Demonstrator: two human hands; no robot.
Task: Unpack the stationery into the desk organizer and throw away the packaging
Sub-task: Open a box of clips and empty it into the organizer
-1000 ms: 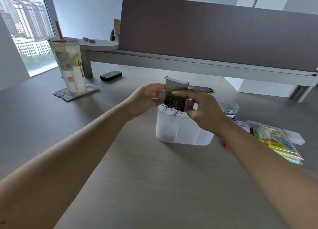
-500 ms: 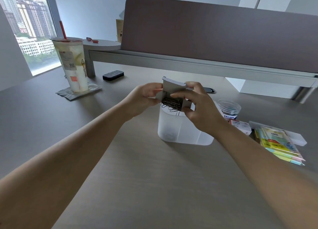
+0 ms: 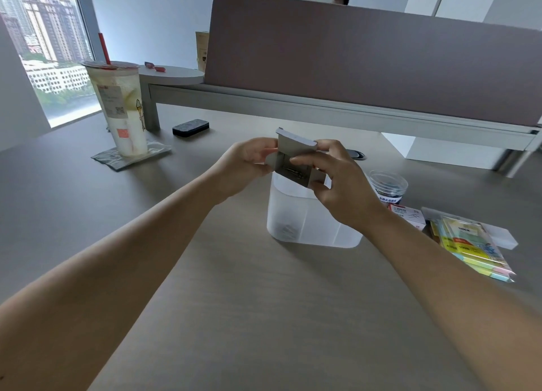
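Over organizer rim | both hands grip box | desk front open

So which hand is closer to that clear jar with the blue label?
The right hand. It grips the small cardboard box just left of the clear jar. The left hand holds the box's far side, farther from the jar.
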